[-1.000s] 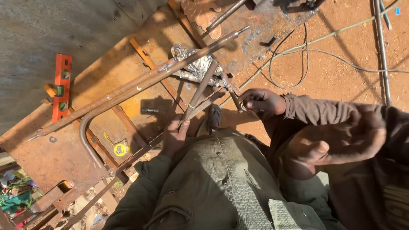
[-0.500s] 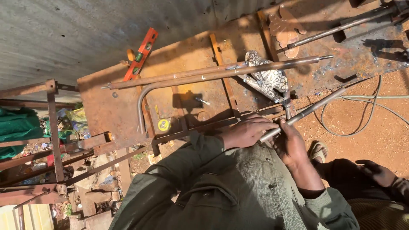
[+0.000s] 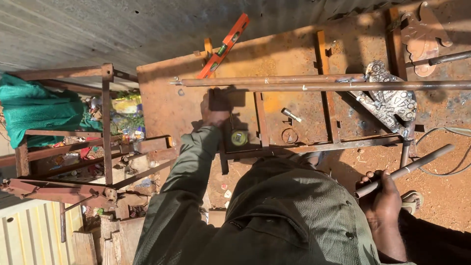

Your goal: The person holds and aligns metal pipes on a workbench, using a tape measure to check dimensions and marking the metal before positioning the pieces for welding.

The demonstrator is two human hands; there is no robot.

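Left hand [image 3: 214, 114] flat on the rusty steel worktop [image 3: 304, 54], just below the long pipes [image 3: 274, 81], next to the yellow tape measure [image 3: 239, 138]. Left grip looks loosely curled, no object visibly in it. Right hand [image 3: 385, 198] has its grip closed around the bender handle [image 3: 405, 169], low and off the worktop's near edge. Handle runs up to the pipe bender head [image 3: 387, 100], which sits against the pipes. Orange spirit level [image 3: 223, 46] lies at the far edge.

Risks, my read: pipes look unclamped, so a pull on the handle could roll or swing them. Left fingers sit close to that line, pinch hazard. Cable [image 3: 441, 132] near the handle could snag.
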